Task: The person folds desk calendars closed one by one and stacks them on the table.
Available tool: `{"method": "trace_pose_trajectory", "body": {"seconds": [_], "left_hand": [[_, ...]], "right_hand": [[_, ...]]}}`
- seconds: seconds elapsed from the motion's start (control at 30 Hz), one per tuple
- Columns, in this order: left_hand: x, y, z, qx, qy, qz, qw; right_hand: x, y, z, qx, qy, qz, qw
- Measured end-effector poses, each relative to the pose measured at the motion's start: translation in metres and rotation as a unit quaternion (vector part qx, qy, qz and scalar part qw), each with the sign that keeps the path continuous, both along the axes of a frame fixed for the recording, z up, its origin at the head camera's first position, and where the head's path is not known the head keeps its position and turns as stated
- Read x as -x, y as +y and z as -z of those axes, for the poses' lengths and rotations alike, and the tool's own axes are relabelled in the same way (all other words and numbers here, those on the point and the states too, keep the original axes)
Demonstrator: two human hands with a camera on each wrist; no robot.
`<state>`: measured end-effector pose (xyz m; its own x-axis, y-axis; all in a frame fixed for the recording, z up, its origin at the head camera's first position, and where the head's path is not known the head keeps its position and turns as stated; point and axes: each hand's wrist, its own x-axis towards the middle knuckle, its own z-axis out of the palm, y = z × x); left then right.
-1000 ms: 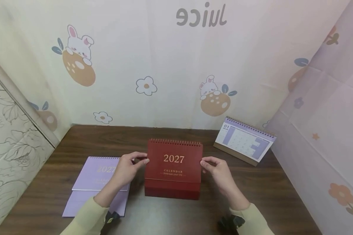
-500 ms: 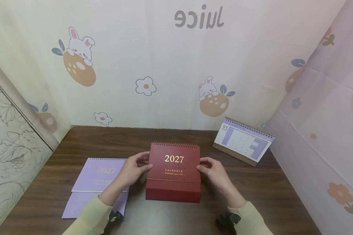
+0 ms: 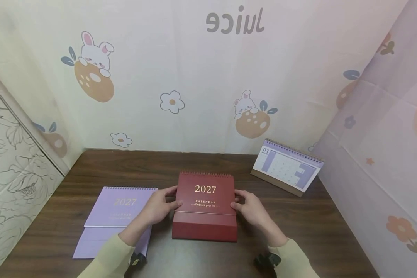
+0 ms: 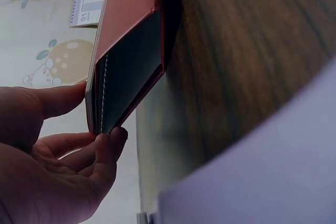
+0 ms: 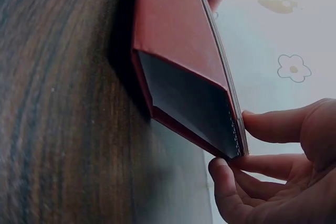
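Observation:
A dark red desk calendar (image 3: 205, 197) with gold "2027" lettering stands in the middle of the table, its cover leaning back. Its folded base is hollow, as both wrist views show from the ends. The left hand (image 3: 160, 206) holds its left edge, thumb on the front cover and fingers behind. On the opposite edge, the right hand (image 3: 251, 208) grips the same way. In the left wrist view the left hand's fingers (image 4: 100, 169) reach the rear top edge of the calendar (image 4: 126, 14). The right wrist view has the right hand (image 5: 283, 166) pinching the other end.
A lilac 2027 calendar (image 3: 107, 208) lies left, partly under the left forearm. At the back right stands a calendar (image 3: 288, 166) showing a month page marked 01. The dark wooden table (image 3: 299, 231) meets printed curtains (image 3: 201, 69) behind and at the right.
The red calendar's cover tilts further back, its top edge lower in view and its base slightly nearer. Both hands have moved slightly lower, thumbs now further onto the cover. The other calendars stay put.

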<state>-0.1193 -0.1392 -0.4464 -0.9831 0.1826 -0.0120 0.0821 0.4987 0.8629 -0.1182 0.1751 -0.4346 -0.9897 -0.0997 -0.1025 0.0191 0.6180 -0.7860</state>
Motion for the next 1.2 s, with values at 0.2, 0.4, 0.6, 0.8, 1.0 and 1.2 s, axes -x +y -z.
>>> {"method": "trace_pose_trajectory", "body": {"seconds": [0.2, 0.4, 0.6, 0.8, 1.0, 1.2], "left_hand": [[-0.0022, 0.0014, 0.0007, 0.026, -0.008, 0.006, 0.9996], [-0.003, 0.0028, 0.0019, 0.075, -0.011, 0.011, 0.997], [-0.0033, 0.0045, 0.0051, 0.078, 0.001, 0.026, 0.9966], [-0.005, 0.0046, 0.0047, 0.098, 0.009, 0.035, 0.9946], [-0.0063, 0.005, 0.0023, 0.125, 0.013, 0.036, 0.9914], [-0.0073, 0.0061, 0.0011, 0.145, 0.01, 0.028, 0.989]], "right_hand": [[-0.0003, -0.0022, 0.0024, -0.009, 0.008, -0.009, 0.9999], [0.0021, -0.0045, 0.0066, 0.0, 0.006, -0.008, 0.9999], [0.0046, -0.0035, 0.0098, 0.0, -0.009, -0.009, 0.9999], [0.0041, -0.0023, 0.009, -0.018, -0.01, -0.017, 0.9997], [0.0033, -0.0002, 0.0095, -0.022, -0.014, -0.019, 0.9995], [0.0025, 0.0023, 0.01, -0.031, -0.009, -0.02, 0.9993]]}}
